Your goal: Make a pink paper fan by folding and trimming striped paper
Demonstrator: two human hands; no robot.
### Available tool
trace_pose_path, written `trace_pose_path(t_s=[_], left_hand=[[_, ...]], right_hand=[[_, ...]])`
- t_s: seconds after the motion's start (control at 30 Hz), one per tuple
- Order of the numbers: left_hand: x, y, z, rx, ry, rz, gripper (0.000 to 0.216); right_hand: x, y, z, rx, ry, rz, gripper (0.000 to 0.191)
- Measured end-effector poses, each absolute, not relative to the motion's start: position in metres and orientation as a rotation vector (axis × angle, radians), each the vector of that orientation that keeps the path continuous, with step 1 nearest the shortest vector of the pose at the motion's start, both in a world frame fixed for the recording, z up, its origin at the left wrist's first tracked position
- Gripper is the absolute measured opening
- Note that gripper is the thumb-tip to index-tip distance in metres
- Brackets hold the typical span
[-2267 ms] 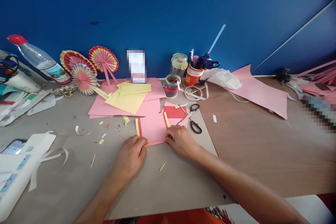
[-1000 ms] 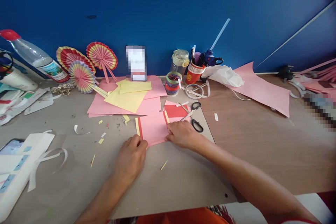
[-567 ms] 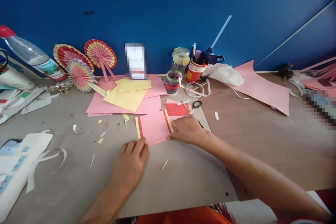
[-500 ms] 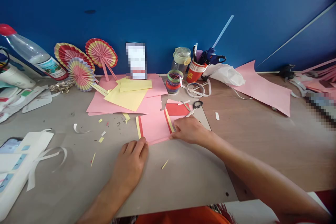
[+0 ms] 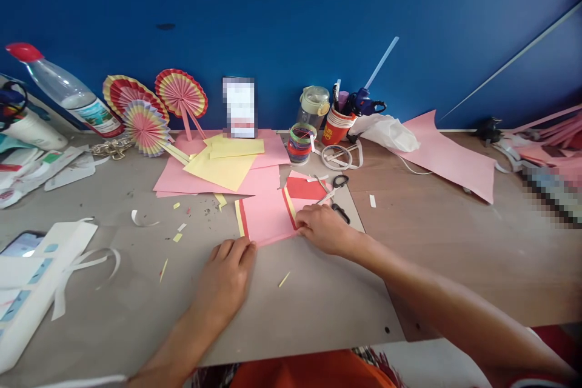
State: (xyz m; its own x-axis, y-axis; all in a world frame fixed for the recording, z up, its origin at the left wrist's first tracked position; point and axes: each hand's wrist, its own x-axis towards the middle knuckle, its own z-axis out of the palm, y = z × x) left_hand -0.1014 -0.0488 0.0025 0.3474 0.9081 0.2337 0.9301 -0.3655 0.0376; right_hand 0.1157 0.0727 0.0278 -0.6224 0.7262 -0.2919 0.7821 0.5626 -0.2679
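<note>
A pink sheet (image 5: 266,218), layered over red and yellow paper whose edges show as stripes at its sides, lies on a grey board (image 5: 295,315). My left hand (image 5: 225,273) rests flat, fingers stretched onto the sheet's near left corner. My right hand (image 5: 322,227) sits at the sheet's right edge with fingers curled and pressed together on it. Black-handled scissors (image 5: 336,185) lie just behind my right hand, partly hidden by it.
Loose pink and yellow sheets (image 5: 222,167) lie behind the work. Paper fans (image 5: 145,124), a bottle (image 5: 68,94), a taped jar (image 5: 299,145) and a cup of pens (image 5: 337,124) line the blue wall. A large pink sheet (image 5: 448,154) lies right; a white bag (image 5: 40,279) and a phone (image 5: 20,244) lie left.
My right hand slid from the sheet's near right corner up along its right edge. My left hand's fingers stretched out flat on the near left corner. The view shifted slightly.
</note>
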Motion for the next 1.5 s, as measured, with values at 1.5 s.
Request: trace_pose_path(t_s=[1.5], left_hand=[[-0.047, -0.016, 0.037, -2.385, -1.844, -0.57, 0.024]], right_hand=[[0.129, 0.053, 0.035, 0.875, 3.461, -0.194, 0.014]])
